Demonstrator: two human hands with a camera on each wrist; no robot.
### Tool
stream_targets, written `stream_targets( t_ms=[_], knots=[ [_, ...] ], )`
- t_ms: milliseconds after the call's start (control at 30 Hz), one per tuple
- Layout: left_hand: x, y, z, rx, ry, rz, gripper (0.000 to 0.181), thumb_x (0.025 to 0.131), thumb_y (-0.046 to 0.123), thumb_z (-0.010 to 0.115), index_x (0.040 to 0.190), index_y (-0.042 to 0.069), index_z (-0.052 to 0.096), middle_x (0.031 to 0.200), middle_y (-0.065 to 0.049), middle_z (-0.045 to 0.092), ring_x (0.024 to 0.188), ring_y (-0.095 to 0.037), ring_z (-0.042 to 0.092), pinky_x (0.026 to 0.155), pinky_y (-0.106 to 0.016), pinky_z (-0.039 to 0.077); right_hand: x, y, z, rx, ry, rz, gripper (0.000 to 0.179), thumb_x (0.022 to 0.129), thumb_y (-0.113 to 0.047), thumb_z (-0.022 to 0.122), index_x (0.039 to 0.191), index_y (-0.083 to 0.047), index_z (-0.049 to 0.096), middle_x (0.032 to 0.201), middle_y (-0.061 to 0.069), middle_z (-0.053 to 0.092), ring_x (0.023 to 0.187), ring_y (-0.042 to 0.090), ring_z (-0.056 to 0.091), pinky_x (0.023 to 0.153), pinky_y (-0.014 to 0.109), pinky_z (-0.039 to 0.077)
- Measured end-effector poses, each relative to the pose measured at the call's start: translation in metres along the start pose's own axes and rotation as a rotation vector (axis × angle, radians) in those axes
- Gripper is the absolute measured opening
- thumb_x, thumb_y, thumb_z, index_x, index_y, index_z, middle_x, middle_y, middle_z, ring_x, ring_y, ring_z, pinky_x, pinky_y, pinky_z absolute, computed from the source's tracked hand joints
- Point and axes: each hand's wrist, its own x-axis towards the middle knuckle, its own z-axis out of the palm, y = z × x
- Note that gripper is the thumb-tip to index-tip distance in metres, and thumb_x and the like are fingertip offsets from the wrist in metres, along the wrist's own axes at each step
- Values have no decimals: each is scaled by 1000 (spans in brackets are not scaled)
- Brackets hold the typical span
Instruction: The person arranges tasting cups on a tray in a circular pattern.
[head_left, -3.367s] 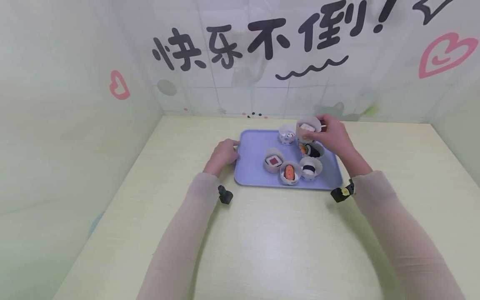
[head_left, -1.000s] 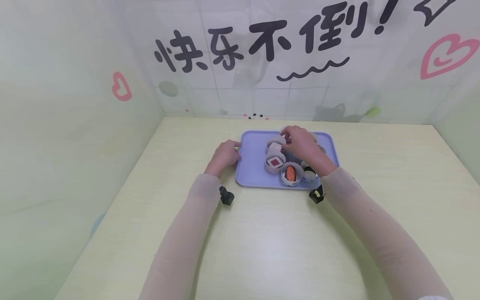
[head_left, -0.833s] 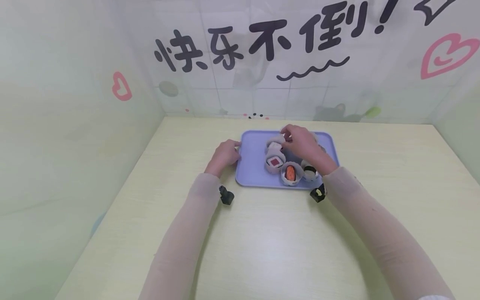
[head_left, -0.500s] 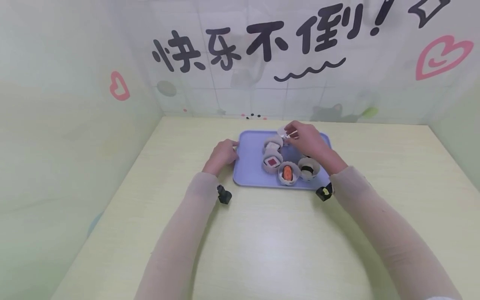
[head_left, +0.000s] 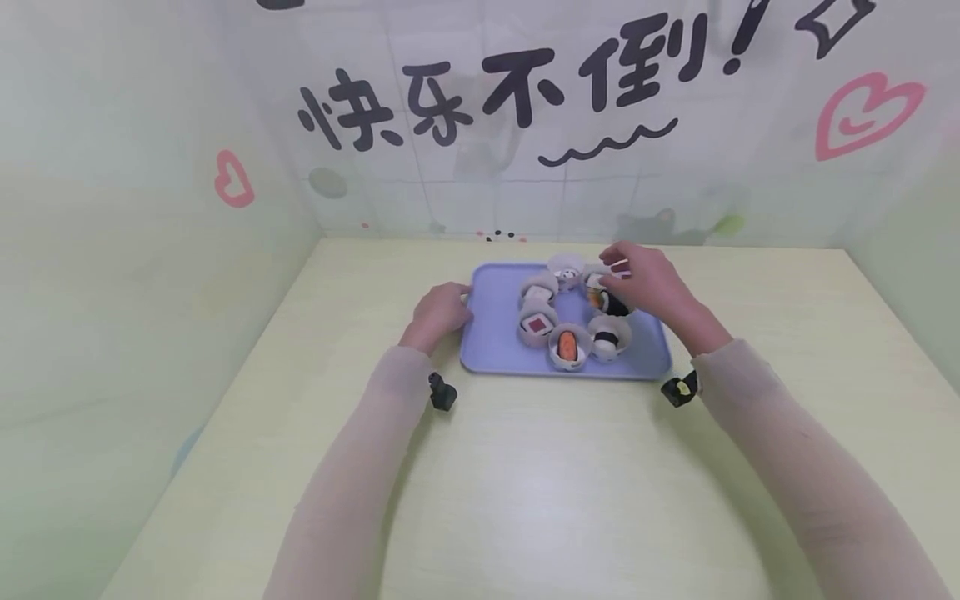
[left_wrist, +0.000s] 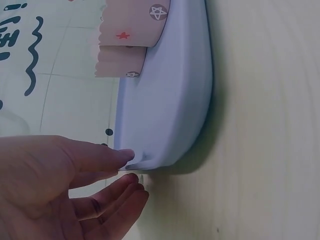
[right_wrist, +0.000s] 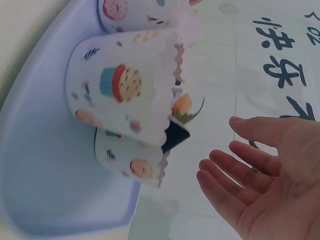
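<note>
My left hand (head_left: 438, 312) holds the left rim of a lilac tray (head_left: 491, 325); in the left wrist view the thumb (left_wrist: 122, 156) lies over the rim with fingers outside it. Several scalloped paper cups with toy sushi form a ring on the tray: an orange-topped piece (head_left: 567, 346) in front, a red-centred roll (head_left: 537, 325) and a white piece (head_left: 538, 296) at left, a black-banded one (head_left: 606, 339) at right. My right hand (head_left: 651, 279), fingers loosely bent and holding nothing, hovers by the black hand roll (head_left: 613, 303) at the back right. Part of the cup behind is hidden.
The tray rests on a pale wooden table (head_left: 555, 467), near a back wall (head_left: 450, 183) with printed characters and hearts. Side walls stand left and right. A small black wrist camera (head_left: 443, 392) sits under each sleeve.
My right hand held a white-filled cup at the tray's back right; that cup now stands at the left of the ring. The hand has let go and moved right. My left hand stays at the rim.
</note>
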Motion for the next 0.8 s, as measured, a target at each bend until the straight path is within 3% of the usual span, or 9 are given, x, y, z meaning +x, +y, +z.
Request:
stream_targets(
  t_ms=[167, 300, 800],
  knots=[
    [1, -6, 1, -15, 2, 26, 63, 93, 18, 61, 152, 17, 41, 116, -10, 68, 88, -21, 62, 74, -30, 51, -7, 11, -6, -13, 16, 15, 45, 97, -16, 61, 136, 3, 51, 140, 26, 54, 129, 43, 54, 106, 55, 47],
    [3, -12, -1, -14, 9, 29, 64, 93, 20, 63, 153, 17, 41, 129, -10, 66, 108, -25, 64, 88, -37, 53, -11, 20, -7, -25, 23, 19, 46, 97, -19, 62, 135, 3, 51, 140, 27, 55, 128, 45, 54, 105, 56, 47],
    [2, -27, -4, -19, 104, 38, 56, 96, 24, 62, 149, 15, 46, 130, -10, 65, 115, -28, 63, 97, -44, 52, -23, 49, -18, -58, 48, 2, 48, 97, -22, 62, 136, 4, 51, 139, 29, 54, 125, 49, 54, 105, 59, 44]
  ],
)
